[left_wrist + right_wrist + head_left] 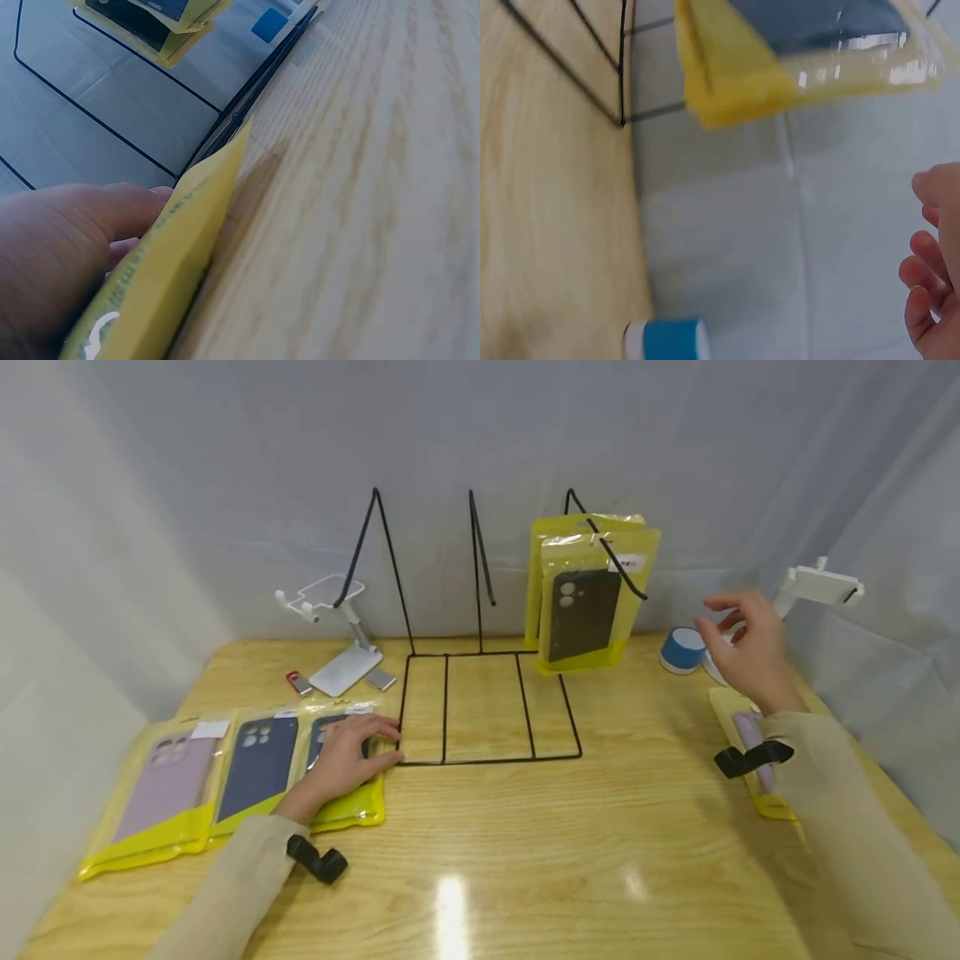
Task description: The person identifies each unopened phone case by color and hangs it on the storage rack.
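My left hand (347, 758) lies flat with straight fingers on a yellow-packaged phone case (352, 806) on the wooden table (487, 843), just left of the black wire rack (480, 710). In the left wrist view the packet's yellow edge (169, 270) runs beside my fingers (75, 232). My right hand (742, 643) hovers in the air right of the rack, fingers loosely spread and holding nothing. Two yellow packets with a black case (581, 610) hang on the rack's right hook; the lower yellow edge of the hanging packets (795, 82) shows in the right wrist view above my fingers (930, 300).
A lilac case packet (161, 785) and a navy one (258, 764) lie left of my left hand. Another packet (731, 718) lies under my right forearm. A white phone stand (341, 643), a red USB stick (297, 682), a blue-white round object (681, 649) and a second stand (821, 585) sit at the back.
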Tool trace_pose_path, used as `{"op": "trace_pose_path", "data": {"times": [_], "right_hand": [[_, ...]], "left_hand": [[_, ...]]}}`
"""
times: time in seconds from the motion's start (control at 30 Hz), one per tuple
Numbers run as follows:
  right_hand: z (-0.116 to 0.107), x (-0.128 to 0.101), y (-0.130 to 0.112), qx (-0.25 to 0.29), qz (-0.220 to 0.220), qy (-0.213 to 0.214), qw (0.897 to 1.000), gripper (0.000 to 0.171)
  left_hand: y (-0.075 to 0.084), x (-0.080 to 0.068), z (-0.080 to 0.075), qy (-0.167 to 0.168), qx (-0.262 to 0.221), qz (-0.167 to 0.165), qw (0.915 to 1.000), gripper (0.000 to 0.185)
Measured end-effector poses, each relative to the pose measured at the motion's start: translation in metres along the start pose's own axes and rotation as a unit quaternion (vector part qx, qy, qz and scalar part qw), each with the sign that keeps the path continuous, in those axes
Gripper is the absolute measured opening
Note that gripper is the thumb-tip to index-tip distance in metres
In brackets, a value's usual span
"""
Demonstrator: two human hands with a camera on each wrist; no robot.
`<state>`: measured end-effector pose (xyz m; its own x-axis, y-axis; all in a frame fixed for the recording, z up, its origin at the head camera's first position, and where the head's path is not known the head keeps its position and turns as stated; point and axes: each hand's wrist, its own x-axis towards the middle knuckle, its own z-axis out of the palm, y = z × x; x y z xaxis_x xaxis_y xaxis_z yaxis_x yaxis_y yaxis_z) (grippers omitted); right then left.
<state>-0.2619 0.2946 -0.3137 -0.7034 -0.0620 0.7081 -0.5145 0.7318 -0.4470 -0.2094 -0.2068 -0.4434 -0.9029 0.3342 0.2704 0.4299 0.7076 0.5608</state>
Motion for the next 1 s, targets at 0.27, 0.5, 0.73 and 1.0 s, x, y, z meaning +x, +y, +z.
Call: {"op": "trace_pose_path", "data": {"times": [0.27,0.5,0.73,1.0], "right_hand": [[-0.017,-0.029,0.038,-0.01,0.088,-0.008,0.996,0.023],[-0.034,-0.054,0.067,-0.028,0.191,-0.071,0.979,0.029],[-0.049,-0.062,0.103,-0.066,0.239,-0.143,0.958,0.037],[-0.061,-0.065,0.139,-0.087,0.3,-0.275,0.909,0.054]], "left_hand": [[0.0,0.002,-0.001,-0.001,0.003,-0.001,1.0,0.022],[0.001,0.0,-0.001,0.0,-0.001,-0.001,1.0,0.023],[0.0,-0.001,0.001,0.004,-0.001,0.001,1.0,0.023],[-0.002,0.0,0.0,0.0,0.004,-0.002,1.0,0.021]]}}
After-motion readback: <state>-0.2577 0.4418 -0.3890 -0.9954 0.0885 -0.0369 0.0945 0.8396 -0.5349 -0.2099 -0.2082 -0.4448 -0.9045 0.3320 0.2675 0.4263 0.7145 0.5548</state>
